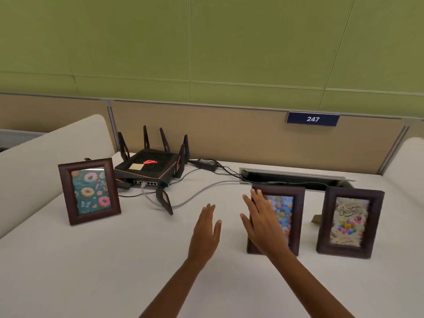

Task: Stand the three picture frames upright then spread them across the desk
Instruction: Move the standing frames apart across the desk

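Observation:
Three dark wooden picture frames stand upright on the white desk [114, 260]. The donut frame [90, 191] is at the left, beside the router. The middle frame [289, 216] with coloured dots stands right of centre, and the birthday frame [350, 222] stands close to its right. My right hand [261, 223] is flat with fingers apart in front of the middle frame's left side, hiding part of it; whether it touches the frame I cannot tell. My left hand [205, 232] hovers flat over the desk just left of it, holding nothing.
A black router [149, 167] with antennas sits at the back, with cables running to a cable slot [296, 177] behind the two right frames. A tan partition with a sign reading 247 [312, 119] closes the far edge. White dividers flank both sides.

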The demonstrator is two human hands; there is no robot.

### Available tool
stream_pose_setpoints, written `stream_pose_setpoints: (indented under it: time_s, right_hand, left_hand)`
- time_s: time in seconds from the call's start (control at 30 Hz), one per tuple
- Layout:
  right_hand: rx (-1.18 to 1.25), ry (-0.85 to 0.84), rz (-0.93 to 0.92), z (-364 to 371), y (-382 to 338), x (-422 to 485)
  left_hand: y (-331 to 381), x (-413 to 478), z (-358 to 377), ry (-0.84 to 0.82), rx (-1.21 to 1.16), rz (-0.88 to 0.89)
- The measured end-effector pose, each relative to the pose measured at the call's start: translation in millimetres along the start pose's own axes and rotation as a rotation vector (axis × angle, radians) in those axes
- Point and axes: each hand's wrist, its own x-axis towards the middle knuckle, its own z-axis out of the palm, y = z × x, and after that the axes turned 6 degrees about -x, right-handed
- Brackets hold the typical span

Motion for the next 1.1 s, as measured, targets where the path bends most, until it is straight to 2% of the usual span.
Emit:
stream_pose_setpoints:
  time_s: [0.13, 0.27, 0.43, 0.67, 0.87, 1.1]
  right_hand:
    - [0.054, 0.055, 0.069, -9.9, 47.1, -15.6]
    - [0.201, 0.094, 0.222, -14.8, 79.6, -28.7]
    - [0.437, 0.052, 0.389, -3.1, 102.3, -37.8]
    - [0.859, -0.068, 0.663, 14.8, 116.5, -39.1]
    - [1.113, -0.271, 0.660, 34.0, 132.6, -34.4]
    - [1.318, -0.483, 0.621, 51.1, 153.8, -22.5]
  left_hand:
    - [22.6, 0.2, 25.1, -0.019, -0.078, -0.019]
    - [37.5, -0.7, 47.8, -0.071, -0.137, -0.089]
    - [53.1, -2.6, 71.5, -0.198, -0.242, -0.189]
    - [57.9, -2.9, 93.6, -0.168, -0.362, -0.274]
    - [53.4, -3.7, 104.1, -0.086, -0.367, -0.327]
    - [40.3, 7.4, 104.9, -0.148, -0.435, -0.369]
